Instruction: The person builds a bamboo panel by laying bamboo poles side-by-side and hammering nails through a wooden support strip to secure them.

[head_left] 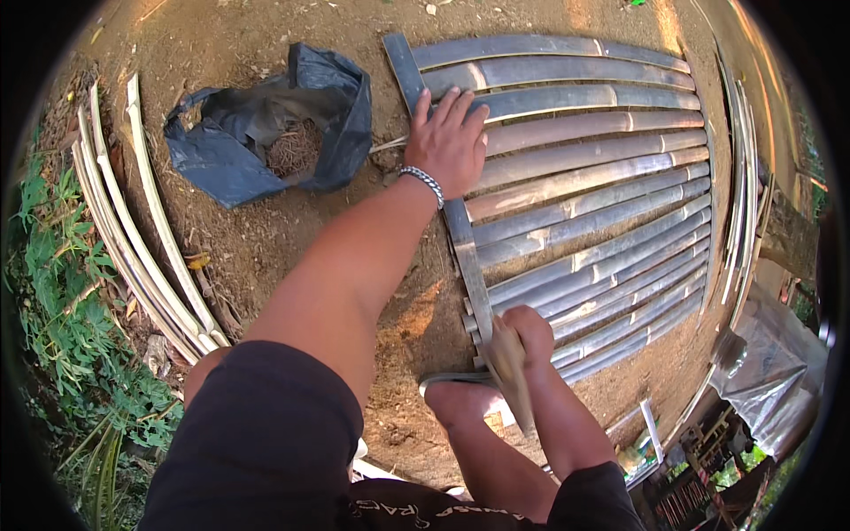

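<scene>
Left hand [450,146], upper centre, spread over bamboo slats [553,99]; right hand [529,336], lower centre, gripping a wooden piece [512,376]; black bag [217,168], upper left.

2 hands: left hand [450,146] & right hand [531,334]. 1 blk bag [336,146], upper left. 1 bracelet [427,182]. 1 wood tool [512,372]. 10+ bamboo slats [558,101], upper right (too bunched for exact no.).

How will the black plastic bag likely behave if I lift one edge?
The bag will probably flop, since its sides look creased and crumpled. The brown heap inside would likely slide toward the low side, and some might spill because the bag gapes open.
</scene>
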A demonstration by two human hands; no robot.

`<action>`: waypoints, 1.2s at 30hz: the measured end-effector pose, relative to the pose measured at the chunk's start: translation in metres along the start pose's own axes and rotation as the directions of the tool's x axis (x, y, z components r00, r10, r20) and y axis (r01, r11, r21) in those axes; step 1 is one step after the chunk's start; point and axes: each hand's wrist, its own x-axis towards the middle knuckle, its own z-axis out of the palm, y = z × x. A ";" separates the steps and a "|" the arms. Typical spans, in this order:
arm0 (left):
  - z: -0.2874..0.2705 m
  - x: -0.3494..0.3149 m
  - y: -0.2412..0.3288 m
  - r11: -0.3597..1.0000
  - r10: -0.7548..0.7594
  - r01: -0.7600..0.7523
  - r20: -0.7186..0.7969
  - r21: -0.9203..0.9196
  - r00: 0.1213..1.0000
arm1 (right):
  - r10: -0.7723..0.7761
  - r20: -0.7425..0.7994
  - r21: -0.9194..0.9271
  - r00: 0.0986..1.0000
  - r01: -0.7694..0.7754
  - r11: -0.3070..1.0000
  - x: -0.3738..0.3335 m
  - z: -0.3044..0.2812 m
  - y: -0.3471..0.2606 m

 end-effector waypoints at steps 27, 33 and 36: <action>0.006 -0.009 0.002 1.000 0.004 -0.004 0.005 0.020 1.000 | 0.231 -0.046 -0.187 0.972 -0.235 0.954 0.028 0.008 0.008; 0.006 -0.005 0.005 1.000 -0.010 0.010 -0.009 -0.025 1.000 | -0.016 -0.068 -0.095 0.998 0.009 0.995 0.016 -0.004 -0.013; 0.009 -0.005 0.008 0.999 -0.015 0.014 -0.008 -0.039 1.000 | 0.357 -0.001 -0.249 0.934 -0.346 0.905 0.016 0.007 -0.008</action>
